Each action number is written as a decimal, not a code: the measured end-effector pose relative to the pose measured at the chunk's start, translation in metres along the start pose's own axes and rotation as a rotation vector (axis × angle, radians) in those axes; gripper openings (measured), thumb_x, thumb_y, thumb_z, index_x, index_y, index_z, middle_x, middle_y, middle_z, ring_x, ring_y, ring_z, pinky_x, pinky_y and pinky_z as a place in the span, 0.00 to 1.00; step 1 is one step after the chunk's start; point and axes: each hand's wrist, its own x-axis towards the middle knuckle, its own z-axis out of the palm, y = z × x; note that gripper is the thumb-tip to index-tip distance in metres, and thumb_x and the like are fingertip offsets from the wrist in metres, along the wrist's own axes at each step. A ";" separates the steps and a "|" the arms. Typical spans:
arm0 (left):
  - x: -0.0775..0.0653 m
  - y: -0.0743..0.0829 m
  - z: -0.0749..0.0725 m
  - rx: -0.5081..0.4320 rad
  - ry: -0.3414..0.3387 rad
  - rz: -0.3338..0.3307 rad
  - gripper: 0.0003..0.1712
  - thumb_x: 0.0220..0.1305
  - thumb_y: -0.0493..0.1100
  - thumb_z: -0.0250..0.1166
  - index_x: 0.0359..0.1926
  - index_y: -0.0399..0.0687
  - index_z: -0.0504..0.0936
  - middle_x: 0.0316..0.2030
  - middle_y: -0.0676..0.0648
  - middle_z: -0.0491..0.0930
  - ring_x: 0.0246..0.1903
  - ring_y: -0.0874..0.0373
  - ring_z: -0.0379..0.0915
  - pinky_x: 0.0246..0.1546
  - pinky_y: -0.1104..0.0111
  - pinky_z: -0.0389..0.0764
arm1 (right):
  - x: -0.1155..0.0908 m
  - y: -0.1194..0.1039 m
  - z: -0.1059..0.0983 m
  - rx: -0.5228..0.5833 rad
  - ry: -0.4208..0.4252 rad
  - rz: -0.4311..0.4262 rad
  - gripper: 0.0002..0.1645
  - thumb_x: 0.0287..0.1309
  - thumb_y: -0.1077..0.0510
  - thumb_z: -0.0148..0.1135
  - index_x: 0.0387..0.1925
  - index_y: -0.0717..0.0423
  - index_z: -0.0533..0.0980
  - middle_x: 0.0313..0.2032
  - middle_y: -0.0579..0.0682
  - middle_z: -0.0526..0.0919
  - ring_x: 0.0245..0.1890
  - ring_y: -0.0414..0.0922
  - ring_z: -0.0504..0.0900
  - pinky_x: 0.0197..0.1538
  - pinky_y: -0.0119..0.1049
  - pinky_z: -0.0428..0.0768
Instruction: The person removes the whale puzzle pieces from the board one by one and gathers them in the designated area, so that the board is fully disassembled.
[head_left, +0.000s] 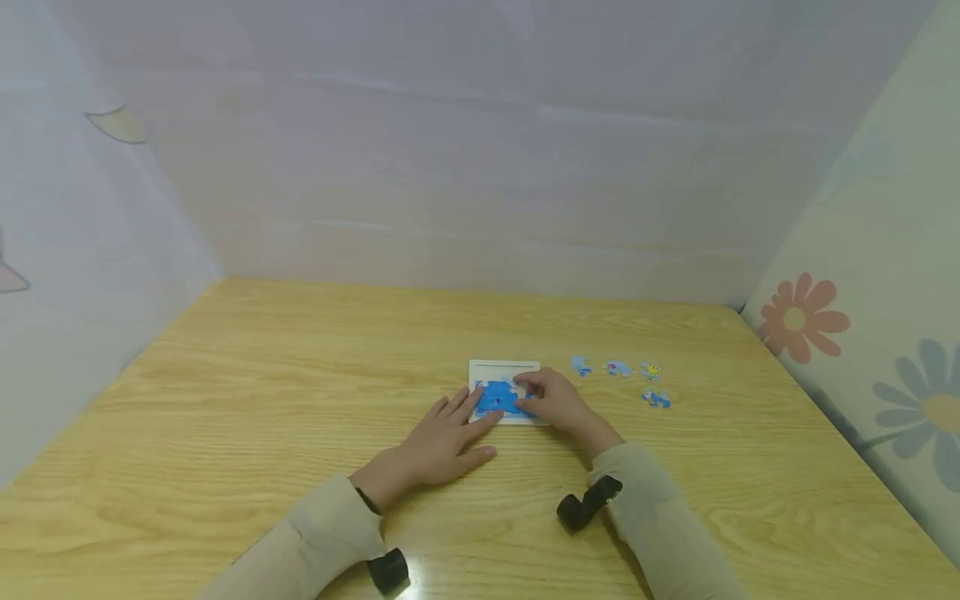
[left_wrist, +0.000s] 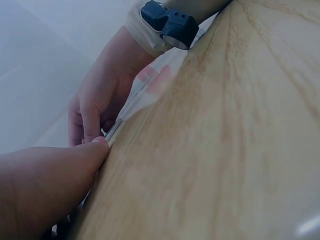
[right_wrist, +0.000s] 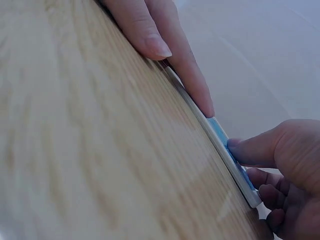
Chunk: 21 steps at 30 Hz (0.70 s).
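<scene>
A small white-framed puzzle board lies on the table, its inside partly filled with blue pieces. My left hand rests with spread, straight fingers over the board's left edge and lower left corner. At the right side of the board, my right hand has thumb and forefinger bent round a blue puzzle piece, mostly hidden by the hand. In the right wrist view the right thumb touches the board's blue top, with other fingers curled by its edge.
Loose puzzle pieces lie right of the board: a light blue one, one with a pink-purple spot, one with a yellow sun, and blue-and-white pieces nearer. Pale cloth walls surround the wooden table at the back and sides.
</scene>
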 end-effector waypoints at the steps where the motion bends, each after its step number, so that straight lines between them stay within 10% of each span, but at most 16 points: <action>1: 0.000 0.000 0.000 0.002 -0.002 -0.001 0.31 0.63 0.60 0.39 0.64 0.54 0.55 0.64 0.39 0.41 0.62 0.44 0.34 0.56 0.50 0.42 | 0.000 -0.001 0.000 -0.005 0.001 0.002 0.19 0.47 0.61 0.63 0.44 0.60 0.75 0.29 0.48 0.70 0.28 0.44 0.66 0.31 0.35 0.67; 21: 0.001 0.000 0.001 -0.001 -0.029 -0.028 0.32 0.63 0.62 0.38 0.64 0.56 0.54 0.64 0.39 0.41 0.62 0.46 0.32 0.57 0.52 0.40 | 0.001 -0.008 0.004 0.063 0.083 0.028 0.16 0.48 0.64 0.61 0.42 0.58 0.74 0.29 0.46 0.75 0.29 0.43 0.70 0.35 0.37 0.70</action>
